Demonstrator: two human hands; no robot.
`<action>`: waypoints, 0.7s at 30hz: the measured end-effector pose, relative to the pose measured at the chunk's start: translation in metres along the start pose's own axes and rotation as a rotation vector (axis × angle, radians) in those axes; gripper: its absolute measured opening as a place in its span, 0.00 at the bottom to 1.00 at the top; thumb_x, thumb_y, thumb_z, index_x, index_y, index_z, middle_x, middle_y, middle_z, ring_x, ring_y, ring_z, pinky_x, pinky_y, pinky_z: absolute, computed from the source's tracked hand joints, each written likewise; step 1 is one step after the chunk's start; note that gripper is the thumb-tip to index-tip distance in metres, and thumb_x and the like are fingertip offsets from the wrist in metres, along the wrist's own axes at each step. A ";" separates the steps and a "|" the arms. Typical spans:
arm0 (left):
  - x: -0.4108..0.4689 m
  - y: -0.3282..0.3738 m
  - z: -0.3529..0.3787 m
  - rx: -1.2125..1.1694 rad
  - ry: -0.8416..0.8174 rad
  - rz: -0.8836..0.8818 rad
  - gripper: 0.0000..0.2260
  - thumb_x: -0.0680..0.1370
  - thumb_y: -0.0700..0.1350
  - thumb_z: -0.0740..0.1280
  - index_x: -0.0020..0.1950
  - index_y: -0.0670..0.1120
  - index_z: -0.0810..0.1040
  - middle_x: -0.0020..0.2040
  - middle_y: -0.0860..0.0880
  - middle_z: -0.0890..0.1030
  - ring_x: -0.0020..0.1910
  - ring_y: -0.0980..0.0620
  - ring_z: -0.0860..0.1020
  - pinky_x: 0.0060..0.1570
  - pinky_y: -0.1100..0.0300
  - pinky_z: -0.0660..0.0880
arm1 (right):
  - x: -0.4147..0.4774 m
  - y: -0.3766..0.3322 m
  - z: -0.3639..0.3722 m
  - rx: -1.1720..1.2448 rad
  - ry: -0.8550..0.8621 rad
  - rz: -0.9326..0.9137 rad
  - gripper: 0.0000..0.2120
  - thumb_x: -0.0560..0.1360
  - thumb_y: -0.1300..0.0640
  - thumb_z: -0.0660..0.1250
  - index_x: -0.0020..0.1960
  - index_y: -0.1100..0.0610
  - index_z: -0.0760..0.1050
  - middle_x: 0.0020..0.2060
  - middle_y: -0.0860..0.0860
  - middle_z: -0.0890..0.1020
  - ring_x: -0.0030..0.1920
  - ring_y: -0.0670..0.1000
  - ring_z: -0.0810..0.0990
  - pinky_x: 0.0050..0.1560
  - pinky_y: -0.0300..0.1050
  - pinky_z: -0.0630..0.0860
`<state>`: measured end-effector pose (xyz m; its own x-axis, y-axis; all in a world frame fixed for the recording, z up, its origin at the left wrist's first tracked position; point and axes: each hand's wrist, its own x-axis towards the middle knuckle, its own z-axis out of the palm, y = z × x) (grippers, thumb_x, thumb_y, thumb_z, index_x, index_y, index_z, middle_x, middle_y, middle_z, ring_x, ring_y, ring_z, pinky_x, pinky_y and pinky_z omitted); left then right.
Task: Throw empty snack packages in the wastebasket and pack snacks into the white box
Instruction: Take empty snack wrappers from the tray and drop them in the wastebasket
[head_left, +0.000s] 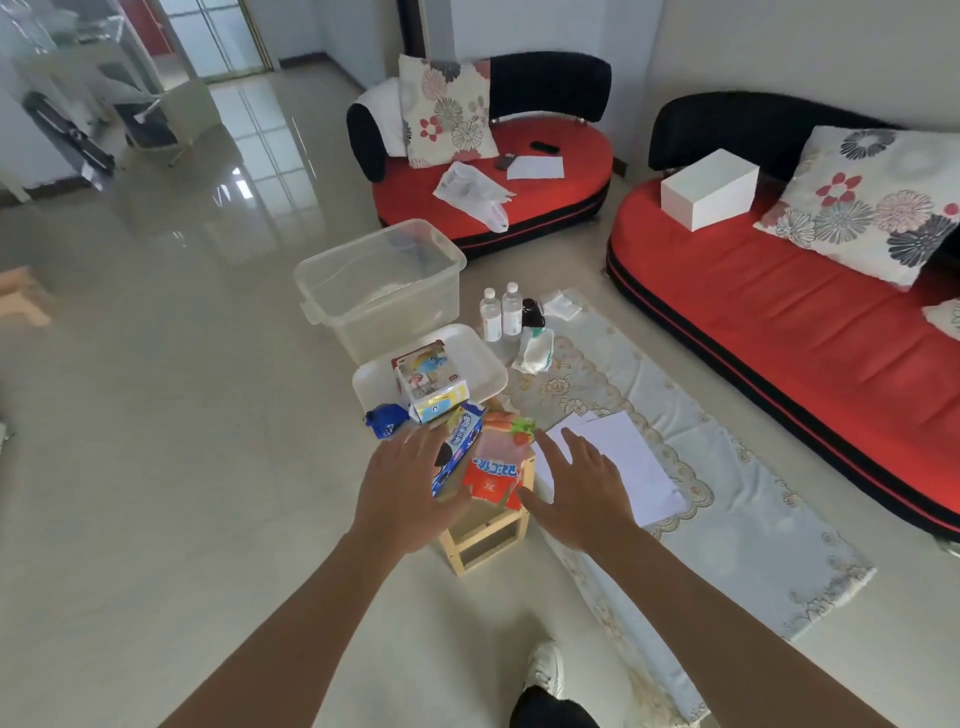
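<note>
Both hands, left (402, 483) and right (576, 488), spread empty over the stool's (485, 535) packets (491, 475): light, crinkly; pinch an edge.

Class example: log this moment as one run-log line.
left hand: open, over snacks | right hand: open, beside red snack packet | wooden stool | nothing held

The red snack packet (491, 475) carries blue-and-white lettering, upside down and too blurred to read.
</note>
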<state>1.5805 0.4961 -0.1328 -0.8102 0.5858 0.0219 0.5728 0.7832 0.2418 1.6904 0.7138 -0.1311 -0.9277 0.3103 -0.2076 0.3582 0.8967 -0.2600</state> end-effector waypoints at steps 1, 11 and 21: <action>0.013 -0.002 0.006 -0.001 0.003 -0.005 0.35 0.74 0.71 0.57 0.75 0.52 0.64 0.68 0.52 0.74 0.65 0.50 0.73 0.61 0.53 0.76 | 0.014 0.004 0.003 -0.003 -0.019 -0.003 0.40 0.76 0.28 0.55 0.81 0.44 0.47 0.81 0.55 0.53 0.80 0.58 0.53 0.78 0.58 0.54; 0.081 -0.031 0.061 -0.027 -0.032 -0.131 0.33 0.75 0.67 0.56 0.76 0.51 0.63 0.72 0.49 0.71 0.69 0.46 0.73 0.61 0.50 0.76 | 0.112 0.013 0.038 0.042 -0.109 -0.010 0.38 0.77 0.31 0.58 0.81 0.46 0.51 0.80 0.57 0.54 0.78 0.59 0.58 0.74 0.55 0.61; 0.099 -0.089 0.145 -0.143 -0.087 -0.187 0.35 0.76 0.60 0.71 0.79 0.54 0.61 0.72 0.51 0.73 0.69 0.52 0.72 0.63 0.54 0.75 | 0.147 0.003 0.140 0.142 -0.187 0.182 0.42 0.76 0.28 0.57 0.81 0.43 0.45 0.81 0.56 0.50 0.78 0.60 0.58 0.73 0.59 0.64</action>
<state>1.4677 0.5146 -0.2923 -0.8834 0.4535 -0.1181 0.3852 0.8461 0.3684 1.5698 0.7184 -0.2949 -0.8162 0.3864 -0.4295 0.5399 0.7748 -0.3290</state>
